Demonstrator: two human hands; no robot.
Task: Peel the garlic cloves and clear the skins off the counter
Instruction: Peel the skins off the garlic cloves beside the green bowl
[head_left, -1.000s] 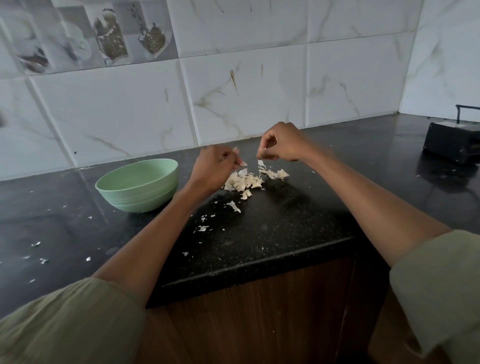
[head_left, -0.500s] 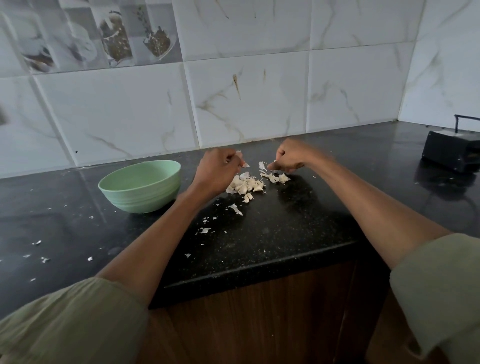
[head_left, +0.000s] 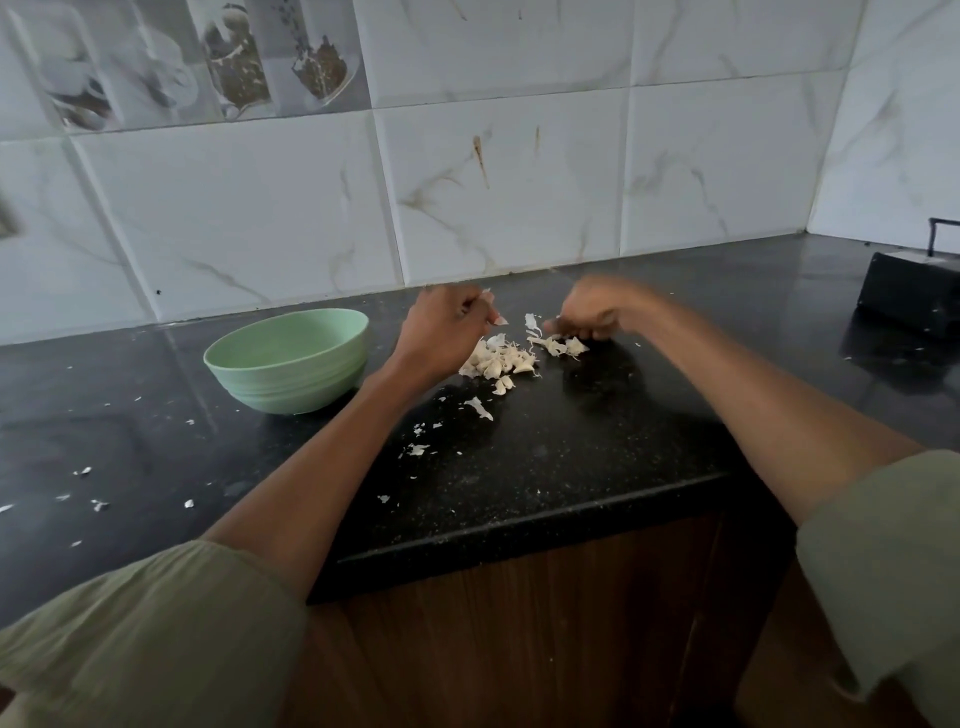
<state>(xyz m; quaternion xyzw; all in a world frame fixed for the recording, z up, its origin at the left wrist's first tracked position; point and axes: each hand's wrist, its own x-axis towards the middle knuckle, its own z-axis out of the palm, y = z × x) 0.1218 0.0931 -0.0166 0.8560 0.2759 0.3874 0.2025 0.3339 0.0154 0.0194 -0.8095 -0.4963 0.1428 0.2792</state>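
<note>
Black counter (head_left: 597, 467) carries garlic (head_left: 498, 361) at twelve o'clock; my left hand (head_left: 441, 332) pinches a clove (head_left: 491, 312), my right hand (head_left: 592, 317) blurs, grip unclear. I advise short pulls.

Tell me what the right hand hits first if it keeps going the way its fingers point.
Probably the small skin heap just under the right hand's blurred, down-left fingertips, then the counter.
</note>
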